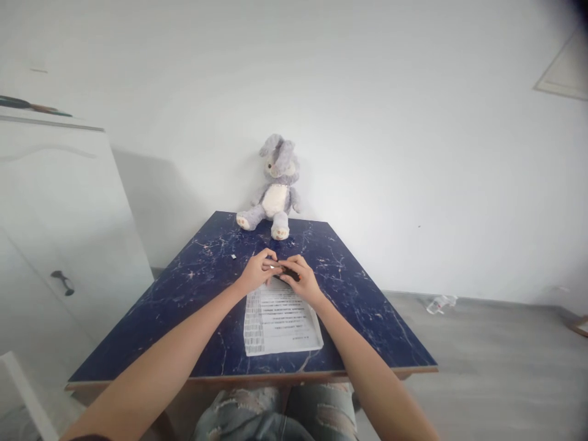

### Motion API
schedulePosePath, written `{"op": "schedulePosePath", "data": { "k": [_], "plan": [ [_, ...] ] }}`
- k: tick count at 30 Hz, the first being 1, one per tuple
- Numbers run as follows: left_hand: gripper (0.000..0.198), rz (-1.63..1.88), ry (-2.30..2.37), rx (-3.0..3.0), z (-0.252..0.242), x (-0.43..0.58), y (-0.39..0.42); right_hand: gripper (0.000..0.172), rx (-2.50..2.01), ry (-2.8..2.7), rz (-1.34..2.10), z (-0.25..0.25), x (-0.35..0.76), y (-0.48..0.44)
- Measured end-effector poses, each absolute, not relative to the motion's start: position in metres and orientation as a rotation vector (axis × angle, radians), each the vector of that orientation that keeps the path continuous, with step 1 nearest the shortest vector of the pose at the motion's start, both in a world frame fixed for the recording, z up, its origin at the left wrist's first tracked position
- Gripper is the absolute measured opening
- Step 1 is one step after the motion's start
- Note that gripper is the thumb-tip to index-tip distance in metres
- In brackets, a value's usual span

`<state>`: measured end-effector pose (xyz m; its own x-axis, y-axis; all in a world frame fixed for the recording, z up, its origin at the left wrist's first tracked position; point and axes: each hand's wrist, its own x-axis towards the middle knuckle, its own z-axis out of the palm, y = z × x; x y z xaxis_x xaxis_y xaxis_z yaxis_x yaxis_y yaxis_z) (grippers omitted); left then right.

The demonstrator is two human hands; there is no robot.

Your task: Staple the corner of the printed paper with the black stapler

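Over the top edge of a stack of printed paper (285,324), my two hands meet with their fingertips together. My right hand (304,278) is closed around a small dark object (290,274) with a bit of orange at its right end; the fingers cover much of it, so I cannot tell its kind. My left hand (258,269) is closed in a pinch at the object's left end. A pale bit shows by its fingertips, too small to name. Left of the hands, a tiny white piece (233,256) lies on the blue marbled table (211,245).
A grey plush rabbit (276,199) sits at the table's far edge against the white wall. To the left stands a white cabinet (55,214) with a dark handle. A crumpled clear plastic item (441,304) lies on the grey floor at right.
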<state>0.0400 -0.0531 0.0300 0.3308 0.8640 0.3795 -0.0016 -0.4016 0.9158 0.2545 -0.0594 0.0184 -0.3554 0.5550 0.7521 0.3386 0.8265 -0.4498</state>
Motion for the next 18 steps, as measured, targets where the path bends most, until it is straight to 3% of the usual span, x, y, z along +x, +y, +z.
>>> {"op": "schedulePosePath", "data": {
  "k": [3, 8, 12, 15, 18],
  "plan": [
    [0.055, 1.119, 0.733, 1.698, 0.029, 0.045, -0.057, 0.017, -0.619, -1.98, 0.26, 0.023, 0.251, -0.066],
    [0.042, 1.205, 0.87, 1.817, 0.029, 0.034, -0.05, 0.018, -0.748, -1.738, 0.255, 0.025, 0.268, -0.056],
    [0.025, 1.409, 1.613, 2.003, 0.027, -0.001, -0.031, 0.026, -1.132, -1.473, 0.265, 0.012, 0.311, -0.025],
    [0.027, 1.165, 2.198, 2.006, 0.021, -0.029, -0.017, 0.019, -1.478, -1.415, 0.273, 0.0, 0.341, -0.006],
    [0.035, 0.768, 2.355, 2.044, 0.01, -0.044, -0.008, 0.015, -1.623, -1.355, 0.286, -0.01, 0.357, 0.003]
  ]
}}
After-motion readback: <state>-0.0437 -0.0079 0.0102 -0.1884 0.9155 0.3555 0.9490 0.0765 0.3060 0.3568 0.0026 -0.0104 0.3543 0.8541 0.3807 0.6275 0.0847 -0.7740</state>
